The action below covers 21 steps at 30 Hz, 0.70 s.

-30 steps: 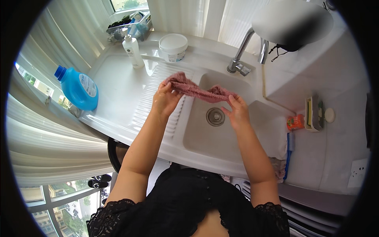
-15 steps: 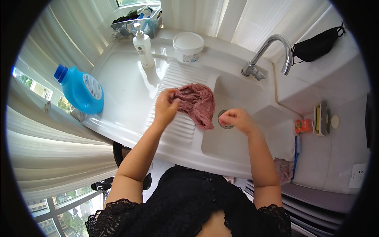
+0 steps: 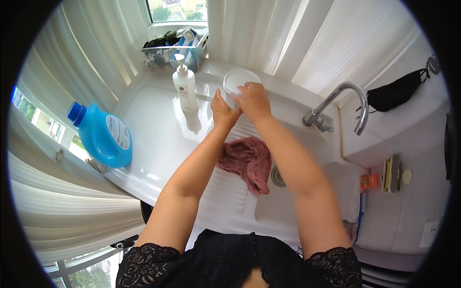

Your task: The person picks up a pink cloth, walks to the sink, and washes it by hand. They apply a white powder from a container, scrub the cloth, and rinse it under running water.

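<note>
Both my hands reach over the ribbed washboard slope to a round white plastic tub [image 3: 240, 77] at the back of the sink. My left hand [image 3: 224, 111] is at the tub's near left side, thumb apart from the fingers, holding nothing. At its near right edge, my right hand [image 3: 254, 100] has loosely bent fingers at the rim, partly hiding the tub; whether they touch it is unclear. Below my hands a crumpled dusty-pink cloth [image 3: 246, 161] lies on the ribs [image 3: 228, 194], hanging toward the basin, with my forearms on either side.
A white pump bottle [image 3: 186, 91] stands left of the tub, a blue detergent jug [image 3: 103, 137] farther left. A clear bin [image 3: 194, 55] of items is behind. On the right are the chrome faucet [image 3: 312, 117], drain [image 3: 277, 176], hanging black mask [image 3: 396, 91] and a sponge holder [image 3: 391, 175].
My left hand has left the pink cloth and moved forward to the tub. My right hand has swung from over the basin to the tub's rim. The view has shifted too.
</note>
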Motion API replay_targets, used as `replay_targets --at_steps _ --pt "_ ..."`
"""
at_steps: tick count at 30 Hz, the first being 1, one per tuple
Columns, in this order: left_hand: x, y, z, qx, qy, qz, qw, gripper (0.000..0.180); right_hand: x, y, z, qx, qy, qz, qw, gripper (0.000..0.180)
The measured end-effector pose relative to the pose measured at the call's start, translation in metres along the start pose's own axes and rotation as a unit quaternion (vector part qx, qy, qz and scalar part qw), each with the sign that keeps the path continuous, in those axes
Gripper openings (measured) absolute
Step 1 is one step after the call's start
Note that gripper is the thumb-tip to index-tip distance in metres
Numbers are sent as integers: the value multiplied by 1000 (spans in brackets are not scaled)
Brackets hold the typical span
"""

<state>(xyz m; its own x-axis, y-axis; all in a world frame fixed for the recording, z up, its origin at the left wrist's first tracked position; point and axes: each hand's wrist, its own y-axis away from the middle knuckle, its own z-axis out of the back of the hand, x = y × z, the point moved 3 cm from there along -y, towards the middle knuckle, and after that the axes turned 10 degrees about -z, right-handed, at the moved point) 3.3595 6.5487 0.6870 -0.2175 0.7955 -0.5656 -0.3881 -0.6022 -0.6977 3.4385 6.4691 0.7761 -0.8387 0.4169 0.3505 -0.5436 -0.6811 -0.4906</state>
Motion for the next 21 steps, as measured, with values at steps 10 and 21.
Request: replay_targets --at_steps 10,21 --pt "16 -9 -30 13 15 54 998 71 11 -11 -29 -53 21 112 992 19" --pt "5 -24 -14 117 22 96 988 116 -29 -57 36 -179 -162 -69 968 19"
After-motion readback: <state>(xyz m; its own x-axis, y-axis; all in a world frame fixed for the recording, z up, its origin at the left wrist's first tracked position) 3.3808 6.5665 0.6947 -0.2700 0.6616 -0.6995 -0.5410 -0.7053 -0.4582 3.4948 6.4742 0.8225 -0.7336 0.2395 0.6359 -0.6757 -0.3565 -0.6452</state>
